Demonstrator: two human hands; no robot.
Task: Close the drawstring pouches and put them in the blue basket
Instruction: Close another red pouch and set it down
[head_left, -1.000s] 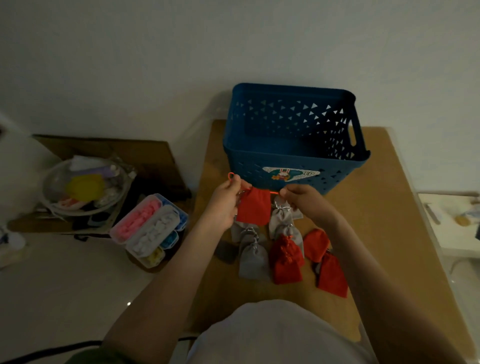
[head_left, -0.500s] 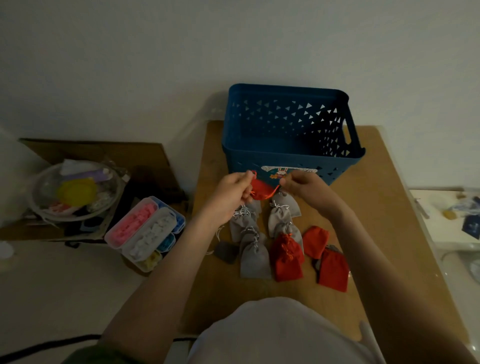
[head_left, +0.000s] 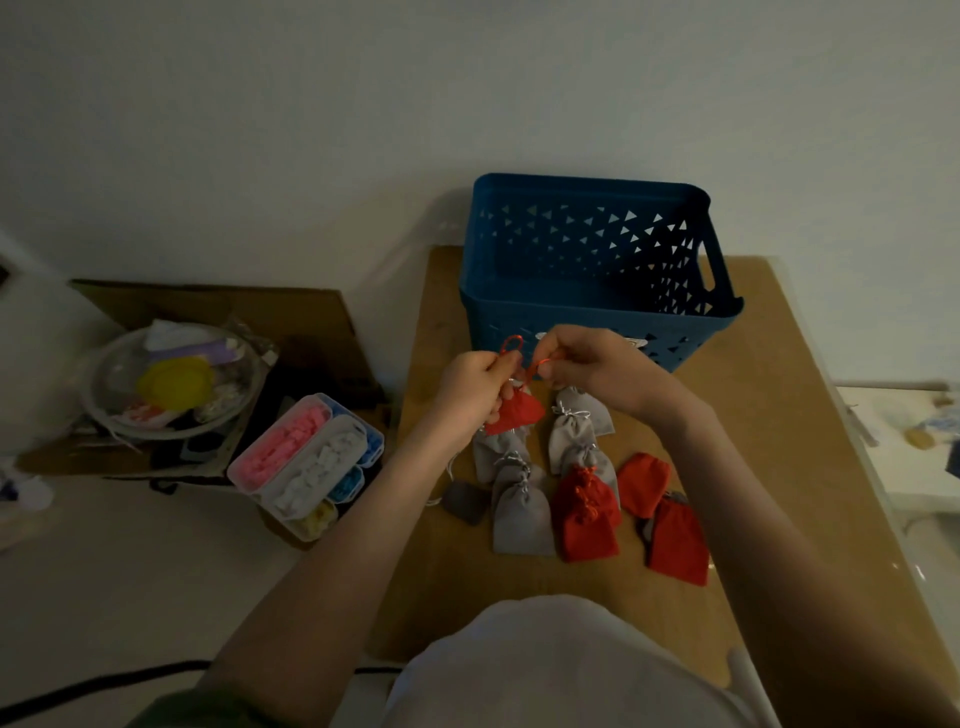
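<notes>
A red drawstring pouch (head_left: 515, 412) hangs in front of the blue basket (head_left: 597, 322), its mouth gathered tight. My left hand (head_left: 472, 387) pinches one red cord loop and my right hand (head_left: 587, 364) pinches the other, the two hands close together above the pouch. Below them on the wooden table (head_left: 769, 467) lie several grey pouches (head_left: 522, 514) and red pouches (head_left: 587, 512), more red ones (head_left: 675, 540) to the right, and one dark grey pouch (head_left: 466, 501). The basket's inside looks bare where it shows.
Left of the table on the floor stand a clear box (head_left: 306, 462) of pink, white, blue and yellow items and a glass bowl (head_left: 171, 382) of clutter on cardboard. A white surface (head_left: 904, 441) lies at the right. My light-clothed lap fills the bottom.
The red pouch hung open and flat between my spread hands; the hands have come together, the cords are pulled out and the pouch's mouth is now cinched.
</notes>
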